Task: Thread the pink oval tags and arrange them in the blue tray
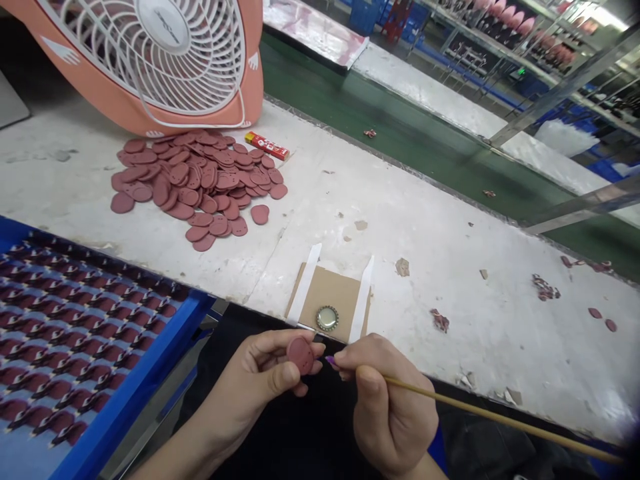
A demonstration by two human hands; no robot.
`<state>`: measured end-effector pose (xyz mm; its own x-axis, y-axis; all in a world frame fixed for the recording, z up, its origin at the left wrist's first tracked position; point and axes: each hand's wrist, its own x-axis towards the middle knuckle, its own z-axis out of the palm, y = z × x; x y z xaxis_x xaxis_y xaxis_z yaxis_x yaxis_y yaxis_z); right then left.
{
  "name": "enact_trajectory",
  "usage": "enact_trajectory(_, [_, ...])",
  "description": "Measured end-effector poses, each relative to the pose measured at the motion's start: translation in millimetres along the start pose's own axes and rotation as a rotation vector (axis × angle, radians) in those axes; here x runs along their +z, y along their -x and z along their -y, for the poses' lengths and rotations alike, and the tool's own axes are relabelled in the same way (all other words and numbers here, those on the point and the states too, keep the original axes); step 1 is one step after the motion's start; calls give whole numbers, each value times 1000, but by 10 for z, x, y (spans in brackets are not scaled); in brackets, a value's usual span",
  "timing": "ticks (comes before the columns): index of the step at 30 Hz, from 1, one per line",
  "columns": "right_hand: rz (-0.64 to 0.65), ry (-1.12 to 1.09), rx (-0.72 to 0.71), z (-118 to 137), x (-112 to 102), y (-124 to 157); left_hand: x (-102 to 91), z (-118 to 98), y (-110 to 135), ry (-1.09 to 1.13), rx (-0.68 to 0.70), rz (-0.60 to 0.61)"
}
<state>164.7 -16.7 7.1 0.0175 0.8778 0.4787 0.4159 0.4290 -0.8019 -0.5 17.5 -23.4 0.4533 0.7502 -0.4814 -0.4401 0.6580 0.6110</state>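
Observation:
My left hand (pixel 270 370) pinches a flat, reddish-brown oval disc (pixel 301 355) between thumb and fingers; a few small dark marks show near the disc's edge. In my right hand (pixel 390 400) is a long thin wooden stick (pixel 500 412), gripped like a pen. A small purple tip (pixel 331 361) shows at its fingertips, close to the disc but apart from it. Just beyond both hands, an upturned metal bottle cap (pixel 327 319) with shiny, clear-looking contents rests on a cardboard piece (pixel 330 290), which white tape strips (pixel 305 287) fix to the table edge.
A large pile of similar discs (pixel 200 180) lies back left, with a red and yellow lighter (pixel 267 146) beside it. Behind stands an orange fan (pixel 165 67). At left, a blue tray (pixel 115 407) holds rows of maroon pieces. A green conveyor belt (pixel 400 147) runs past the table.

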Motion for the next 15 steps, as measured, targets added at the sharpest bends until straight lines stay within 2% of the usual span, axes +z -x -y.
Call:
enact_trajectory(5, [18, 45, -16, 10, 29, -45, 14, -5, 8, 19, 15, 18])
enact_trajectory(12, [45, 77, -15, 6, 36, -11, 25, -8, 30, 14, 22, -15])
enact_trajectory(15, [-33, 4, -33, -20, 15, 16, 44, -30, 50, -8, 0, -77])
